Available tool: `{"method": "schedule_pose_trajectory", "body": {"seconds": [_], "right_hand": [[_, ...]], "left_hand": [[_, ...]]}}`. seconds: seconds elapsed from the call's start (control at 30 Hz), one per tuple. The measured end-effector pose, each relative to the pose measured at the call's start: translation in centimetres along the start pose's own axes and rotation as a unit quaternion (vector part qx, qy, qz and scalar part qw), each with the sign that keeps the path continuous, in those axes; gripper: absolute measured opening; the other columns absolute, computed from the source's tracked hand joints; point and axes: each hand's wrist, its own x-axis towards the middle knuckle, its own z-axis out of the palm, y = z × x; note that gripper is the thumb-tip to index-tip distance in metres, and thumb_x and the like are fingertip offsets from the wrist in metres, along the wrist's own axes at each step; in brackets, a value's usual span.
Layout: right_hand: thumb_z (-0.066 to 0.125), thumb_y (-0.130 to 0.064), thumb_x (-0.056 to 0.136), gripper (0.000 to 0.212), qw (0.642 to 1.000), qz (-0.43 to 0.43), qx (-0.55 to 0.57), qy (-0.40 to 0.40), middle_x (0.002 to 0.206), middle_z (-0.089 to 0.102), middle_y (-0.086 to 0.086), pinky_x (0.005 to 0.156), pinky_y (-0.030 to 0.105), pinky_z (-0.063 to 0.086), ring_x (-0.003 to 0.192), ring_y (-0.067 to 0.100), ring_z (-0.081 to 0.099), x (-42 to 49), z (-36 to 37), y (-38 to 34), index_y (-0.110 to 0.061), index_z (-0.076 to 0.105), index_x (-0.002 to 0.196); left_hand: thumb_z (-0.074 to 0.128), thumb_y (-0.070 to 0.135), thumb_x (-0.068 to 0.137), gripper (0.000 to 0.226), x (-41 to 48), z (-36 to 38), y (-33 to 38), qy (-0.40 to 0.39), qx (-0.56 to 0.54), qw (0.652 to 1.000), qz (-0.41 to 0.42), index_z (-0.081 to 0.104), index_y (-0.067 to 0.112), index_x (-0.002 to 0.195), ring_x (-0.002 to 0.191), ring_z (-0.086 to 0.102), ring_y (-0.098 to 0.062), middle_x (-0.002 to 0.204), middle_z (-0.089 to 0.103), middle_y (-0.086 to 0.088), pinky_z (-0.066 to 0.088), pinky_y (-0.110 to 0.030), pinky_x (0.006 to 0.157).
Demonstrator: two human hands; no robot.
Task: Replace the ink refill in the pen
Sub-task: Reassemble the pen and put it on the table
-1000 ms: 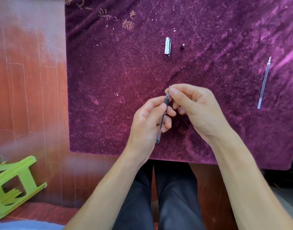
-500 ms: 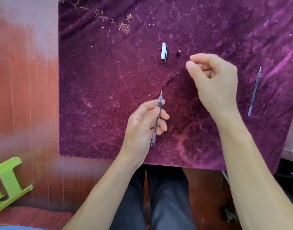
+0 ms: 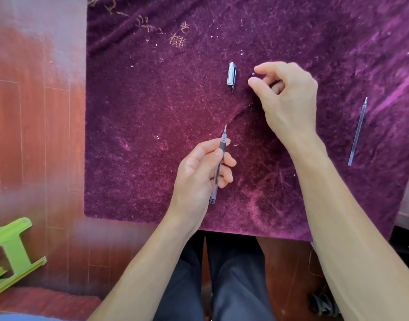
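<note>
Closest in, dark trousers show under the surface, which is covered in purple plush cloth. Its near edge runs right under both wrists. The left hand has its fingers wrapped round the pen, tip pointing away, with the barrel's back end sticking out below the palm; the middle of the barrel is hidden by the fingers.

Further out, the right hand is curled, with thumb and forefinger a bit apart around a tiny dark piece. Honestly can't tell if they're touching it. The pen cap lies just left of that.

A spare refill lies well off to the right, near that edge. There's a wide stretch of cloth between the left hand and the left edge. A green stool, cut off by the frame, sits on the wooden floor.
</note>
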Motion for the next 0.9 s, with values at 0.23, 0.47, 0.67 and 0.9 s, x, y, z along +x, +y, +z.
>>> {"method": "schedule_pose_trajectory", "body": {"seconds": [0.23, 0.47, 0.67, 0.9], "right_hand": [[0.072, -0.032, 0.095, 0.019, 1.0, 0.009, -0.004, -0.006, 0.09, 0.068, -0.009, 0.076, 0.02, 0.052, 0.063, 0.001, 0.053, 0.3, 0.3, 0.0, -0.025, 0.081, 0.11], [0.072, -0.033, 0.095, 0.014, 0.999, 0.027, 0.017, -0.02, 0.091, 0.073, -0.012, 0.071, 0.007, 0.046, 0.063, -0.003, 0.058, -0.1, -0.5, -0.3, -0.027, 0.082, 0.102], [0.076, -0.039, 0.092, 0.015, 0.941, 0.134, 0.275, -0.149, 0.09, 0.081, -0.009, 0.066, 0.018, 0.047, 0.071, -0.002, 0.065, -3.0, -2.3, 0.1, -0.028, 0.082, 0.084], [0.074, -0.031, 0.094, 0.013, 0.901, 0.155, 0.331, -0.234, 0.094, 0.082, -0.004, 0.067, 0.021, 0.046, 0.075, 0.002, 0.066, -5.4, -2.6, 1.2, -0.025, 0.084, 0.088]], "left_hand": [[0.047, 0.012, 0.104, 0.024, 0.2, 0.3, 0.0, 0.0, 0.005, 1.0, -0.001, 0.065, 0.011, 0.12, 0.065, 0.057, -0.012, 0.086, 0.068, -0.004, 0.045, -0.026, 0.061], [0.049, 0.014, 0.103, 0.024, 0.4, 0.6, 0.1, -0.008, 0.014, 1.0, 0.004, 0.066, 0.014, 0.119, 0.065, 0.057, -0.012, 0.087, 0.068, -0.004, 0.045, -0.027, 0.062], [0.053, 0.017, 0.101, 0.025, 0.4, 0.9, 0.0, -0.012, 0.035, 0.999, 0.009, 0.066, 0.011, 0.122, 0.066, 0.06, -0.014, 0.088, 0.07, -0.006, 0.044, -0.029, 0.062], [0.053, 0.017, 0.099, 0.028, 0.3, 1.2, -0.4, -0.011, 0.044, 0.999, 0.009, 0.066, 0.008, 0.122, 0.063, 0.059, -0.014, 0.086, 0.07, -0.005, 0.042, -0.03, 0.06]]}}
